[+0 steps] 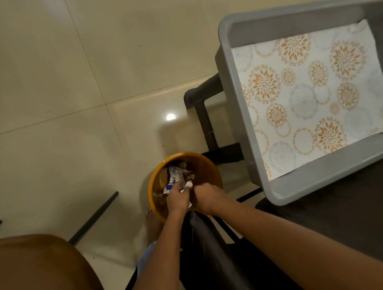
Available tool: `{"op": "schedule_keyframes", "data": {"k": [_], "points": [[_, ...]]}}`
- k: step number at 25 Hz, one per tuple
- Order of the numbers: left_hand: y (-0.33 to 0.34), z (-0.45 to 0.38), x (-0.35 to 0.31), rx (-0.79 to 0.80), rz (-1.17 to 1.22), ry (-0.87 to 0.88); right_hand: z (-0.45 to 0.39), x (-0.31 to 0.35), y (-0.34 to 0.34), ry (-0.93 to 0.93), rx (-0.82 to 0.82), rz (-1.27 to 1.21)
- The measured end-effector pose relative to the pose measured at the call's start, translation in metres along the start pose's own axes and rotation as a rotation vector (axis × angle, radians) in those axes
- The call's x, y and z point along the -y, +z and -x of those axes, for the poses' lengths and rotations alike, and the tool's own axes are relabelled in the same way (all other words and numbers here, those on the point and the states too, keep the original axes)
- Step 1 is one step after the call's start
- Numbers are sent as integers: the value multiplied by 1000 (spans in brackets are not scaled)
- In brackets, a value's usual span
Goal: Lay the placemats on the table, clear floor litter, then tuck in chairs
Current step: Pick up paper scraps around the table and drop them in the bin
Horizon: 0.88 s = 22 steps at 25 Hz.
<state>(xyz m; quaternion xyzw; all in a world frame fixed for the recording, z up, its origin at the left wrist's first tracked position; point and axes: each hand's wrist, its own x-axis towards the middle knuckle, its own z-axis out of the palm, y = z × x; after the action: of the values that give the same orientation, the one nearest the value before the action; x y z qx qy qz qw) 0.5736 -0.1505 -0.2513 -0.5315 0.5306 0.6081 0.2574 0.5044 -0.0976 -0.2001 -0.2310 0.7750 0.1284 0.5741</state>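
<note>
An orange bin (206,166) stands on the tiled floor beside the table leg, holding crumpled wrappers (176,175). Both hands are over its mouth. My left hand (178,199) grips a bunch of white and blue litter at the bin's opening. My right hand (208,197) is close beside it with fingers curled, and what it holds is hidden. A white placemat (313,97) with orange and grey flower circles lies flat on the grey table (232,59) at the right.
A brown chair seat (41,272) fills the lower left, with a dark chair leg (94,218) slanting over the floor. A dark chair frame (215,255) sits under my arms. The table's dark leg (204,121) stands just behind the bin.
</note>
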Motion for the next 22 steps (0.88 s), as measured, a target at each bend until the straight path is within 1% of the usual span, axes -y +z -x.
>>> {"op": "schedule_keyframes", "data": {"k": [3, 9, 11, 13, 15, 17, 20, 22], "points": [[-3, 5, -5, -25, -53, 13, 3, 4, -5, -63, -49, 136], [-25, 35, -28, -10, -253, 186, 39, 17, -38, -215, -20, 340], [-35, 52, -45, -30, -304, 264, 61, 22, -57, -237, -66, 369], [-48, 84, -71, -83, -391, 368, 97, 27, -77, -242, -160, 325], [-64, 128, -105, -183, -466, 491, 146, 32, -97, -242, -296, 233], [-78, 181, -137, -251, -471, 621, 202, 34, -111, -257, -451, 130], [-84, 294, -164, -275, -440, 854, 312, 23, -102, -330, -757, -71], [-74, 372, -160, -234, -385, 987, 382, 6, -73, -386, -921, -243]]}}
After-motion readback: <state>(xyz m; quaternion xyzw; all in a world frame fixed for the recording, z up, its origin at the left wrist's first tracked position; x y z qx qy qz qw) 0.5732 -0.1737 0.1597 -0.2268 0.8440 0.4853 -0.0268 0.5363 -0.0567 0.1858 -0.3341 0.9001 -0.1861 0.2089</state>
